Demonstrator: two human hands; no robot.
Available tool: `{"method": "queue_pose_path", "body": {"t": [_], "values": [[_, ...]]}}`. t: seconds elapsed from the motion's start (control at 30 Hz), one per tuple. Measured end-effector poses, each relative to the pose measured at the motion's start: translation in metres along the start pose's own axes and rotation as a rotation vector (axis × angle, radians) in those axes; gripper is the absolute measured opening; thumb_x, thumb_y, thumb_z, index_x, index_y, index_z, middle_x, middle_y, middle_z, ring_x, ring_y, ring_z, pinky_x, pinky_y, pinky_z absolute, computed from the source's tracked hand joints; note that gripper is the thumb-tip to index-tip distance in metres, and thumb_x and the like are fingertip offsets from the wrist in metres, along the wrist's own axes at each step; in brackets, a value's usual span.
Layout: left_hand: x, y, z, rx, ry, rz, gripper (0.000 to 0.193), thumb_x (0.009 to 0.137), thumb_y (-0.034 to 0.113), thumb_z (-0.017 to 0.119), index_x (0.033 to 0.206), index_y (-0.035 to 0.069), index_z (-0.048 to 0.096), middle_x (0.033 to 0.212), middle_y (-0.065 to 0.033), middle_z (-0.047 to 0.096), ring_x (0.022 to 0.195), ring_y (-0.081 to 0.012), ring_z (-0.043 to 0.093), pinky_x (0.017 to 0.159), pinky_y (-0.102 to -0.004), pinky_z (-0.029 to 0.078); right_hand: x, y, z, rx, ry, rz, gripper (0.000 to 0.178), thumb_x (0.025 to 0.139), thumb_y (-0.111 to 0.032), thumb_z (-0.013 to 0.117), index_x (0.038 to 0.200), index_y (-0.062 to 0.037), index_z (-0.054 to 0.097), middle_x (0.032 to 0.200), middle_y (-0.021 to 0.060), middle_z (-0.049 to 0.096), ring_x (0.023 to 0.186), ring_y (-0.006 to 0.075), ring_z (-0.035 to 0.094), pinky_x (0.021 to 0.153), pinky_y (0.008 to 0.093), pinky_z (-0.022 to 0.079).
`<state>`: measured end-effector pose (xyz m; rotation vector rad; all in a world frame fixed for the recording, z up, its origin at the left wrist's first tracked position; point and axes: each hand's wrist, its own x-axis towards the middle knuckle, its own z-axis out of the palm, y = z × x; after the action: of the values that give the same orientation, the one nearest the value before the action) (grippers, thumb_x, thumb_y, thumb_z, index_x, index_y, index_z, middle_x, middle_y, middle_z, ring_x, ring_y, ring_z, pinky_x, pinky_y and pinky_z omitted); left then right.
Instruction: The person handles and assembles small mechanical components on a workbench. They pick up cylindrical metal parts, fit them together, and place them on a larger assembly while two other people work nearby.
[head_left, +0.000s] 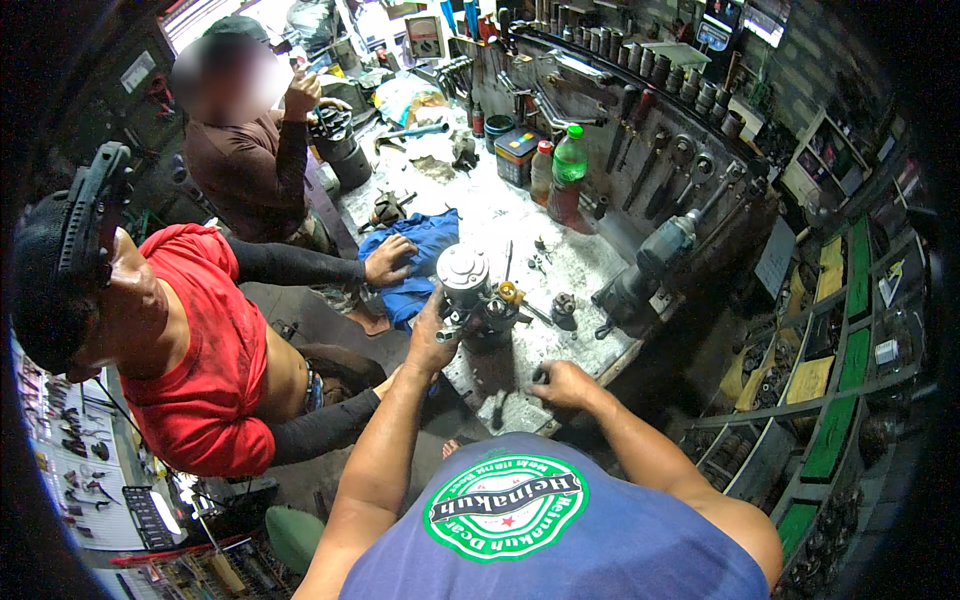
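On the near part of the bench, what looks like a starter motor (462,268) stands upright, its round silver end cap on top. My left hand (430,335) is wrapped round its left side. Dark and brass-coloured parts (500,300) sit against its right side. My right hand (568,386) rests by the bench's near edge, fingers curled over a small dark thing that I cannot make out. A small metal piece (492,410) lies between my hands. Beyond my right hand are a dark gear-like part (564,306) and a thin tool (537,313).
A person in a red shirt (200,370) stands at left, one hand on a blue cloth (425,255); another person (245,175) works farther back. A green bottle (570,160) and an impact wrench (665,245) stand at right. Tools hang along the back panel (590,100).
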<state>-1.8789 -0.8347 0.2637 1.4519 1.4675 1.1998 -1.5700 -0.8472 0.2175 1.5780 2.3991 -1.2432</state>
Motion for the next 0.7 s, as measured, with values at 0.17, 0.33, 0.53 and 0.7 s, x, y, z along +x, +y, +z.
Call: {"method": "queue_pose_path", "body": {"t": [0.17, 0.33, 0.53, 0.7], "values": [[0.000, 0.000, -0.001, 0.104, 0.018, 0.009, 0.102, 0.085, 0.028, 0.097, 0.164, -0.005, 0.041, 0.147, -0.0180, 0.070, 0.133, -0.0244, 0.067, 0.113, -0.0368, 0.051, -0.001, -0.067, -0.022, 0.298, 0.552, -0.183, 0.096, 0.083, -0.036, 0.094, 0.159, -0.0004, 0.048, 0.146, 0.0258, 0.065, 0.133, 0.0405, 0.066, 0.115, 0.0473, 0.052], [0.001, 0.003, -0.002, 0.123, 0.026, 0.047, 0.095, 0.084, 0.028, 0.098, 0.160, -0.001, 0.049, 0.141, -0.0172, 0.074, 0.128, -0.0269, 0.071, 0.108, -0.0396, 0.054, 0.025, -0.103, -0.032, 0.220, 0.653, -0.312, 0.085, 0.078, -0.025, 0.098, 0.148, 0.0013, 0.058, 0.139, 0.0236, 0.066, 0.129, 0.0397, 0.067, 0.111, 0.0454, 0.055], [-0.002, 0.005, 0.005, 0.148, 0.032, 0.043, 0.076, 0.087, 0.025, 0.095, 0.150, 0.005, 0.058, 0.136, -0.0153, 0.076, 0.124, -0.0260, 0.073, 0.105, -0.0403, 0.056, 0.029, -0.101, -0.040, 0.219, 0.733, -0.432, 0.059, 0.078, -0.026, 0.097, 0.123, 0.0012, 0.070, 0.114, 0.0215, 0.073, 0.108, 0.0415, 0.073, 0.098, 0.0478, 0.059], [-0.011, 0.013, 0.019, 0.067, 0.049, 0.052, 0.068, 0.089, 0.024, 0.094, 0.145, 0.005, 0.060, 0.135, -0.0154, 0.077, 0.125, -0.0259, 0.073, 0.106, -0.0403, 0.056, 0.023, -0.093, -0.048, 0.204, 0.714, -0.443, 0.051, 0.077, -0.025, 0.097, 0.115, 0.0003, 0.074, 0.108, 0.0214, 0.074, 0.104, 0.0417, 0.073, 0.094, 0.0475, 0.060]]}}
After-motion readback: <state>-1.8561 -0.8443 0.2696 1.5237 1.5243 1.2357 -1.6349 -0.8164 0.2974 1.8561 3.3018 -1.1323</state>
